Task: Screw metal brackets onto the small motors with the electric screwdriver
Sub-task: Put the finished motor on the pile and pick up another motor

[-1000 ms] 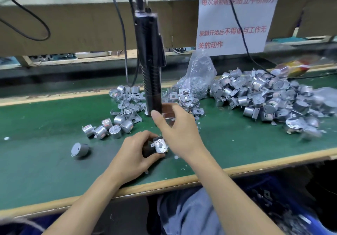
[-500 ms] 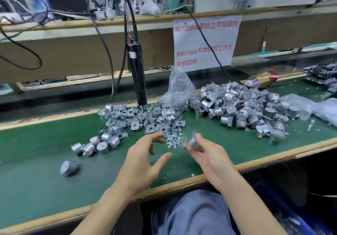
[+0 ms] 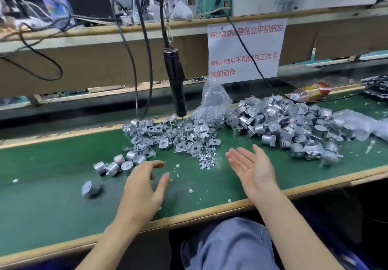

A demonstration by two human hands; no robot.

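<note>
The right hand [image 3: 252, 169] had released the motor [image 3: 328, 160], which lay blurred well right of its straight, empty, palm-up fingers. The left hand [image 3: 142, 183] stayed loosely spread, holding nothing.

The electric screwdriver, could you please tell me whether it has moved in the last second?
Yes. The electric screwdriver now hangs free over the far side of the bracket pile; earlier its tip was down at that pile's near edge.

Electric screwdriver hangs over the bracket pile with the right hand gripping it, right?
No. The head view shows the electric screwdriver hanging over the bracket pile, but the right hand is open and apart from it, gripping nothing.
</note>
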